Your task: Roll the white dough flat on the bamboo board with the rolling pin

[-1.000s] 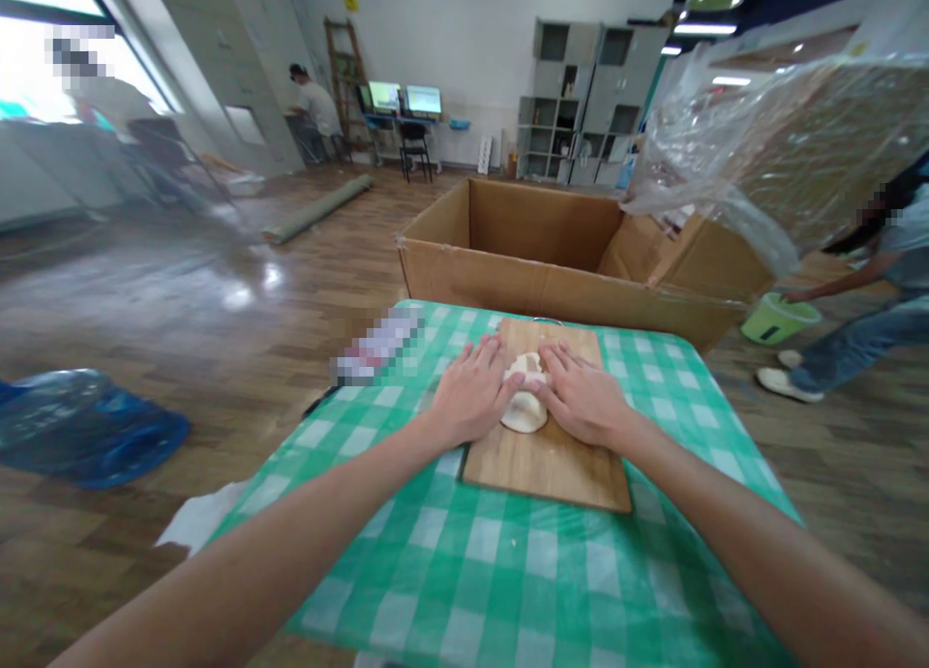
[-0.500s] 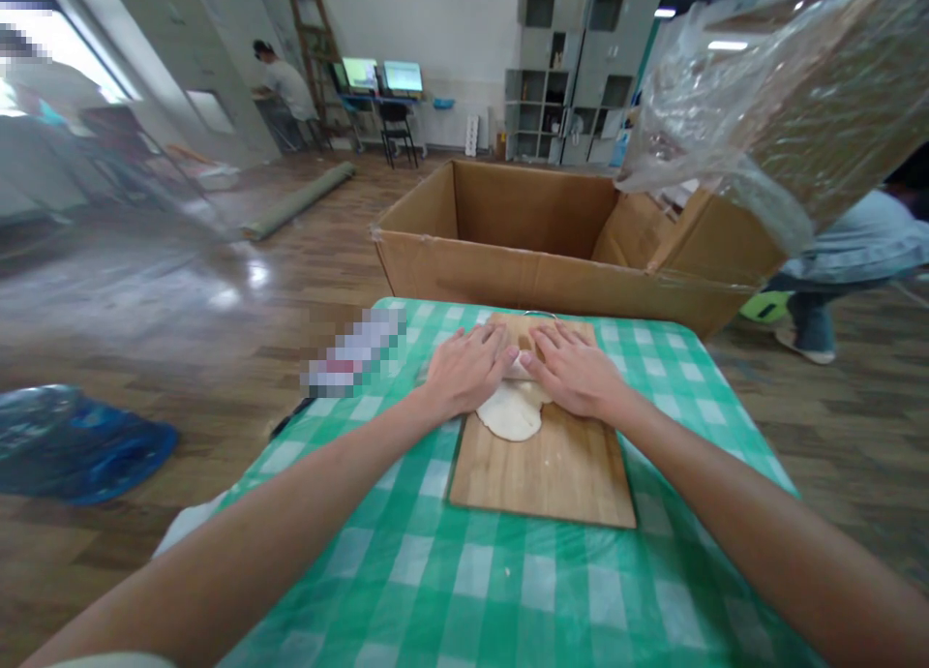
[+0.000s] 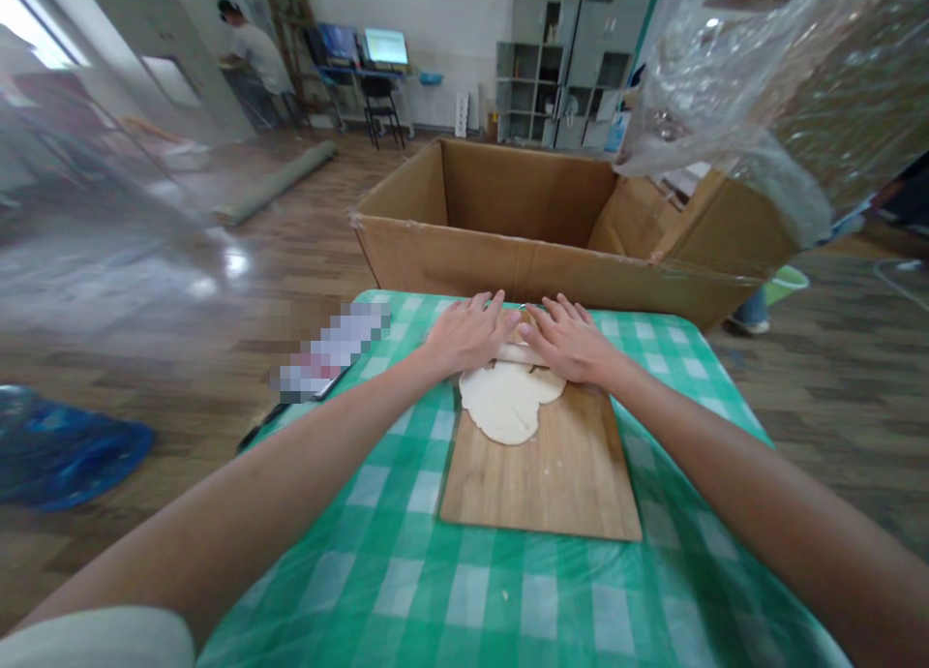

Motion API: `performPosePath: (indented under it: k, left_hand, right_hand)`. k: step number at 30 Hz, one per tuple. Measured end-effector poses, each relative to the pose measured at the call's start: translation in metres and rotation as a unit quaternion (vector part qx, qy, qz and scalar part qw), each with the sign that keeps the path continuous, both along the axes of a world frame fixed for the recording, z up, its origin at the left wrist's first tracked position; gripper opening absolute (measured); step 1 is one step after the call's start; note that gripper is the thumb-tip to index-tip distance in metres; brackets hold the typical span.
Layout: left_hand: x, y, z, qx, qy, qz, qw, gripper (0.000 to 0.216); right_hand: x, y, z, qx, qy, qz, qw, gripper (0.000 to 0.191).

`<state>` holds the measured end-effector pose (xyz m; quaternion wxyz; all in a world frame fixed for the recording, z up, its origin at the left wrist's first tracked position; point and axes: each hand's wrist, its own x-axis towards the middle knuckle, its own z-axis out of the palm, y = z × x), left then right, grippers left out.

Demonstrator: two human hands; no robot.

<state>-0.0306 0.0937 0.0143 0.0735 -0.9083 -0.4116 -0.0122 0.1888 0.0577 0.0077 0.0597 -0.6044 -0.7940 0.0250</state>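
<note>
Partly visible rolling pin

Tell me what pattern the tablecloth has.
The tablecloth has a green and white check, best seen in the head view.

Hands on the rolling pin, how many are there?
2: the left hand lies on the left part of the rolling pin, the right hand on its right part, with flattened dough showing on the near side. None seems hidden.

The left hand and right hand lie flat over a rolling pin by dough on a board.
</note>
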Motion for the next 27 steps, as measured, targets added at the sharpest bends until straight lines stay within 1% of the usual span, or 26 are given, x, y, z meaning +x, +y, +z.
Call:
performPosePath:
  k: [2,4,6,8,10,14,17,22,24,27]
  left_hand:
    - [-0.001,0.007,-0.004,0.011,0.016,-0.03,0.999,0.062]
    - [0.0,0.015,-0.007,0.02,0.008,-0.043,0.999,0.067]
    - [0.004,0.022,-0.01,0.023,-0.028,-0.03,0.999,0.057]
    - [0.009,0.03,-0.012,0.017,-0.075,-0.003,0.997,0.044]
    - [0.013,0.037,-0.013,0.013,-0.105,0.013,0.994,0.041]
    - [0.017,0.051,-0.013,0.034,-0.102,-0.003,0.994,0.039]
    - [0.019,0.062,-0.014,0.049,-0.091,-0.007,0.995,0.038]
    - [0.024,0.081,-0.018,0.043,-0.061,0.022,0.997,0.043]
    - [0.024,0.087,-0.02,0.033,-0.061,0.019,0.997,0.044]
    - [0.024,0.089,-0.023,0.026,-0.083,0.001,0.996,0.043]
  right_hand:
    - [0.0,0.003,0.001,0.006,0.002,-0.005,1.0,0.09]
    - [0.002,0.007,0.002,0.003,-0.001,-0.009,1.0,0.087]
    - [0.004,0.013,0.003,-0.001,-0.007,-0.012,1.0,0.082]
    - [0.007,0.018,0.004,0.0,-0.019,-0.01,1.0,0.073]
    - [0.01,0.023,0.004,0.01,-0.038,-0.002,0.999,0.065]
    - [0.013,0.034,0.005,0.065,-0.046,0.0,0.997,0.058]
    - [0.015,0.043,0.007,0.096,-0.015,-0.013,0.995,0.058]
    - [0.019,0.055,0.006,0.08,0.057,-0.066,0.993,0.065]
    - [0.021,0.055,0.005,0.084,0.07,-0.077,0.991,0.069]
    - [0.019,0.048,0.005,0.119,0.073,-0.07,0.988,0.067]
